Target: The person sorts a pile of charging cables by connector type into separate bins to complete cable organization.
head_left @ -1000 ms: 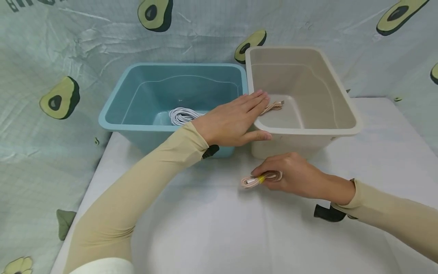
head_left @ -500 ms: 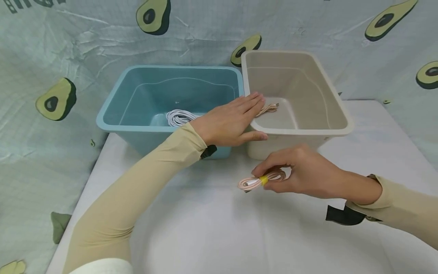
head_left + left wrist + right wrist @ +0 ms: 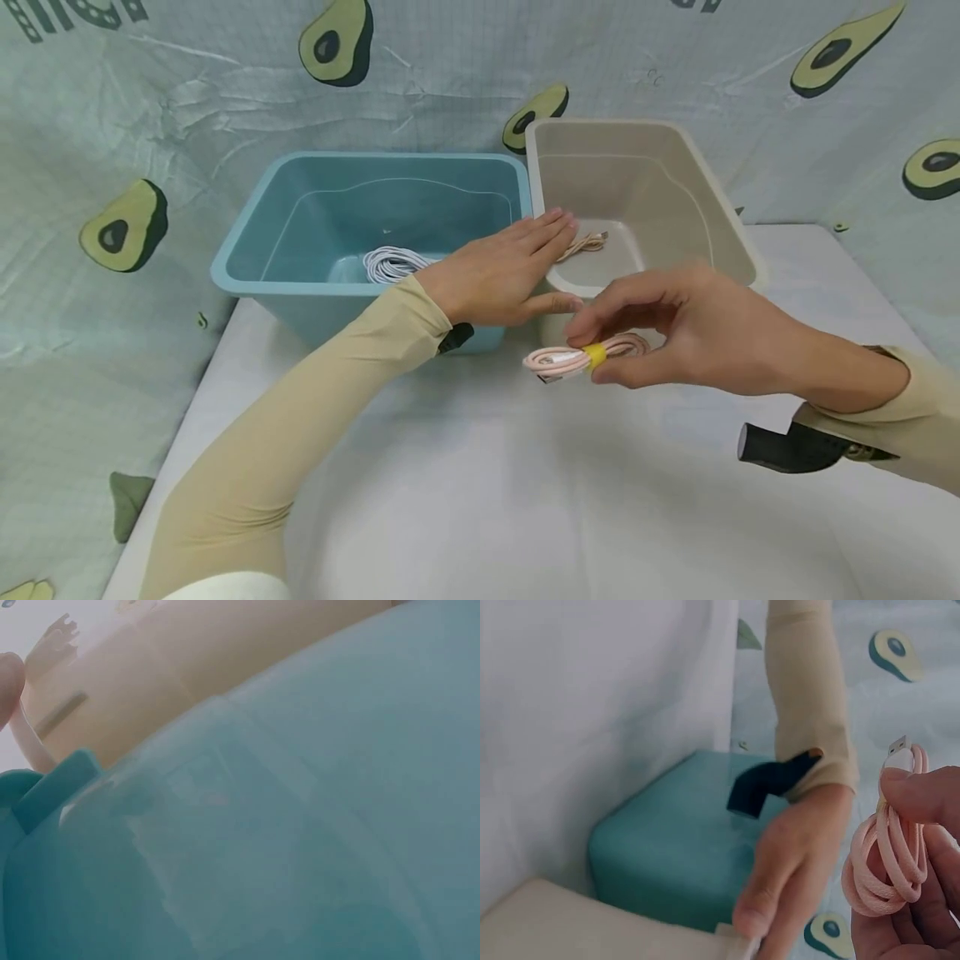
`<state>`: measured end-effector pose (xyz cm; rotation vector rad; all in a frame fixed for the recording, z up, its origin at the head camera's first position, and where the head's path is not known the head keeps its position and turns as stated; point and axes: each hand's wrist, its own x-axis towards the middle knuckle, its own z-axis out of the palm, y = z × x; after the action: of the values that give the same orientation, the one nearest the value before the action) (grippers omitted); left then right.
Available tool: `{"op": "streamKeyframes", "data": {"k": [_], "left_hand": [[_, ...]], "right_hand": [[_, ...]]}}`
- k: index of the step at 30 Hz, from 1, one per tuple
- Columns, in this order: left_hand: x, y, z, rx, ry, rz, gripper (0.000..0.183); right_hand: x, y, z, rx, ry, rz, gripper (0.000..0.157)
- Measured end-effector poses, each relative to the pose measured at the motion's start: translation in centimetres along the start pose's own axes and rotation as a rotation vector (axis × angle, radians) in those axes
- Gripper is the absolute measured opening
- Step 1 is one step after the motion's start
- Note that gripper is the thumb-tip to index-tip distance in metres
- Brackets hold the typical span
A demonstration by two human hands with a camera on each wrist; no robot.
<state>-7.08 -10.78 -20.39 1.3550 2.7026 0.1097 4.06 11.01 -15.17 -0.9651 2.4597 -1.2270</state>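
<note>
My right hand [image 3: 690,333] pinches a coiled pink USB cable [image 3: 562,361] between thumb and fingers, above the table in front of the beige bin [image 3: 720,200]. A yellow tie binds the coil; in the right wrist view the cable's [image 3: 885,862] metal plug points up. My left hand [image 3: 502,271] lies with straight fingers across the adjoining rims of the blue bin [image 3: 300,287] and the beige bin, thumb at the beige bin's front. White cable [image 3: 393,264] lies coiled in the blue bin, partly hidden by my left wrist. Another pinkish cable [image 3: 588,243] lies in the beige bin.
Both bins stand side by side at the back of the white-covered table [image 3: 480,492]. Behind them hangs a pale sheet [image 3: 442,75] printed with avocados. A black wrist mount [image 3: 787,447] sticks out below my right wrist.
My right hand has lifted the pink cable from low over the table to a higher spot, nearer the beige bin's front. My left hand keeps its place on the rims.
</note>
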Motion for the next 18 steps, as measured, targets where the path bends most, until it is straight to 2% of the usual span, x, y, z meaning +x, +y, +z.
{"op": "streamKeyframes", "data": {"k": [4, 8, 12, 18], "left_hand": [[-0.1, -0.2, 0.1, 0.010, -0.002, 0.003, 0.088], [-0.1, -0.3, 0.2, 0.009, -0.003, 0.004, 0.090], [-0.1, -0.3, 0.3, -0.021, 0.005, 0.005, 0.095], [-0.2, -0.1, 0.2, -0.035, 0.021, 0.012, 0.092]], "right_hand": [[0.8, 0.1, -1.5, 0.010, 0.051, 0.014, 0.036], [1.6, 0.4, -3.1, -0.029, 0.118, 0.049, 0.038], [2.3, 0.4, -4.3, -0.074, 0.173, 0.093, 0.037], [3.0, 1.2, -5.7, -0.087, 0.253, 0.169, 0.039]]}}
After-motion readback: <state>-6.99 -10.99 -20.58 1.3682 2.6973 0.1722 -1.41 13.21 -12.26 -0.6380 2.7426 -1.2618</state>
